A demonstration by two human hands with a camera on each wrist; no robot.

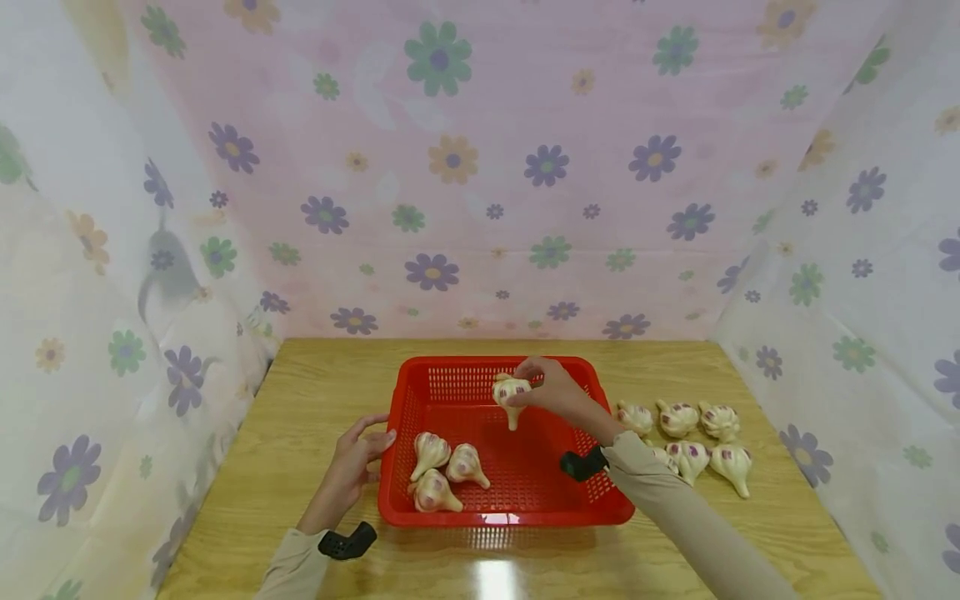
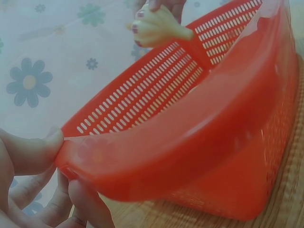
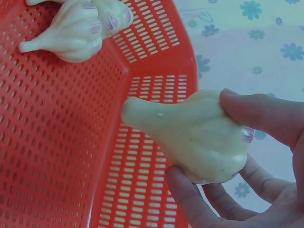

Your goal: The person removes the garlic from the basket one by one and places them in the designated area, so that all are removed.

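Note:
My right hand pinches a garlic bulb between thumb and fingers, its stem pointing down, over the far part of a red plastic basket. In the right wrist view the held bulb shows cream skin with small purple patches. My left hand grips the basket's left rim, thumb on top and fingers curled beneath, as the left wrist view shows at the rim. Inside, three garlic bulbs lie together at the left.
Several more garlic bulbs lie in rows on the wooden table, right of the basket; my right forearm partly covers some. Flower-patterned cloth stands behind and on both sides of the table.

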